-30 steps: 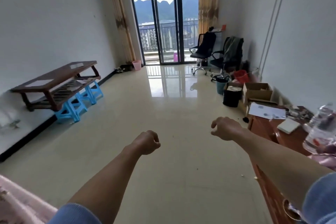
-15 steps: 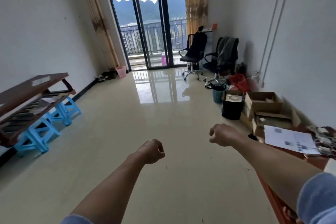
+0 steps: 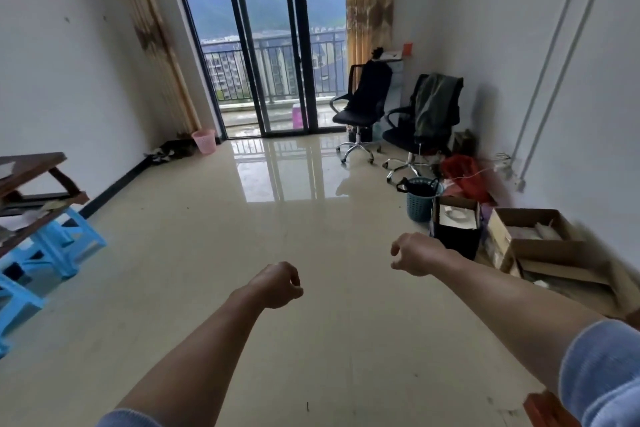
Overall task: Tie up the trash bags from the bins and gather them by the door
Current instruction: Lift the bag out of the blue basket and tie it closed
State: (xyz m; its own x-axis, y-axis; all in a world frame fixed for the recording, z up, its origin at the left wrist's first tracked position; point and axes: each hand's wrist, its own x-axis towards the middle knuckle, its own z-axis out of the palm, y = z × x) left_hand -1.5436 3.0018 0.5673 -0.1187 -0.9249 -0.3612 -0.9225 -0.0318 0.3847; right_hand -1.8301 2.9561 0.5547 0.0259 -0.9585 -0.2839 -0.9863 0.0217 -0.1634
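A blue mesh bin [image 3: 423, 205] lined with a black trash bag [image 3: 418, 188] stands on the floor at the right, past a black box. A pink mesh bin [image 3: 204, 141] sits far off at the left, beside the glass balcony door [image 3: 270, 55]. My left hand [image 3: 277, 284] is held out low in the middle, fingers curled into a loose fist, holding nothing. My right hand [image 3: 414, 255] is out in front too, fingers curled, empty, well short of the blue bin.
Two black office chairs [image 3: 363, 104] stand at the back right. Cardboard boxes [image 3: 530, 236] and a red bag [image 3: 462, 172] line the right wall. A wooden bench [image 3: 31, 180] and blue stools [image 3: 52, 250] sit along the left wall. Shiny tiled floor lies between.
The view has advanced down the room toward the balcony door; the bench and stools slid left, the boxes and blue bin came closer. Both fists stay held out, empty.
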